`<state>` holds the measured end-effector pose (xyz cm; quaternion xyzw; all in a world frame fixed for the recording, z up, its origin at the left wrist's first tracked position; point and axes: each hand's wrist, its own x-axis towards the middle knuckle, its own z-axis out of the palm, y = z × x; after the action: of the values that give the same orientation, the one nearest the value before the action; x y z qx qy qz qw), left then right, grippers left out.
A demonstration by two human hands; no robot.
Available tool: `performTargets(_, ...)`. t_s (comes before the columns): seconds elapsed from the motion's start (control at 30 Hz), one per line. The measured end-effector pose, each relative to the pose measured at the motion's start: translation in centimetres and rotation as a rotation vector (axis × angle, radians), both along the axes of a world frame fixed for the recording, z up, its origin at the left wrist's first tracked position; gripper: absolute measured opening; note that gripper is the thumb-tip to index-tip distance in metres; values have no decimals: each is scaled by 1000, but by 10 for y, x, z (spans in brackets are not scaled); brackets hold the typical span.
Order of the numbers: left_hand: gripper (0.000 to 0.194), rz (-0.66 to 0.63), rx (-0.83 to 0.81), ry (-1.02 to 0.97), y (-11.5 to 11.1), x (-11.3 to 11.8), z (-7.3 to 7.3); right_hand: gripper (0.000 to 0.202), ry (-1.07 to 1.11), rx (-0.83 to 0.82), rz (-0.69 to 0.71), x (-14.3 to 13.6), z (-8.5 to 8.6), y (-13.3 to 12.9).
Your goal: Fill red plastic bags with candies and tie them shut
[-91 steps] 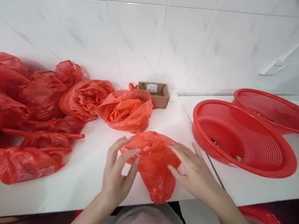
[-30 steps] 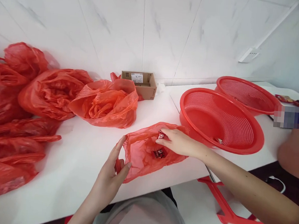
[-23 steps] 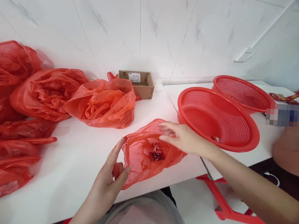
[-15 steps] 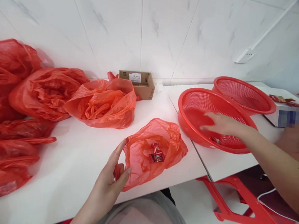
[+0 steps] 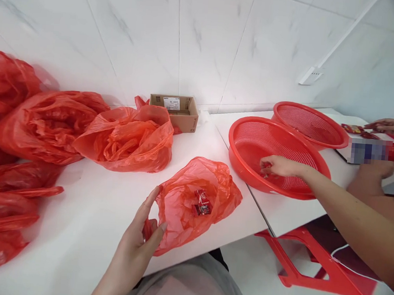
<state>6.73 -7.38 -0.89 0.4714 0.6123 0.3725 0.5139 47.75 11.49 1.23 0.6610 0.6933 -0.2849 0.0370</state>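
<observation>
Left hand (image 5: 134,247) grips the red bag (image 5: 175,209) around 2 wrapped packets (image 5: 203,198); right hand (image 5: 282,166) curls inside the basket (image 5: 279,140), its grasp unclear

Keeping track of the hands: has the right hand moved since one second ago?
Yes: the right hand went rightward from the open bag into the nearer basket, which hasn't moved.

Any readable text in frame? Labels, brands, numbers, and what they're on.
No text legible.
Cardboard box: white label and dark print, too small.
Packets in open red bag: pale lettering, too small.
Packets at far right: too blurred.
</observation>
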Motion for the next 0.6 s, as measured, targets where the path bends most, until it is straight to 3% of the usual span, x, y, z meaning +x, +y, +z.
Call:
performTargets(0.1, 75, 3, 4, -5, 0, -2, -3, 19, 54, -36, -12, 0, 10, 7)
performTargets(0.2, 75, 7, 6, -12, 0, -2, -4, 24, 214, 94, -96, -14, 32, 2)
performTargets(0.3, 74, 9, 8, -14, 1, 0, -2, 29, 473, 255, -114, -53, 62, -20)
performTargets(0.37, 73, 10, 19, -29, 3, 3, 1, 29, 655, 266, -71, -92, 74, -39)
performTargets(0.47, 74, 22, 35, -80, 6, 7, 6, 21, 726, 86, 79, -151, 68, -61)
performTargets(0.6, 77, 35, 57, -101, 5, 8, 9, 15, 629, 163, 219, -191, 34, -68)
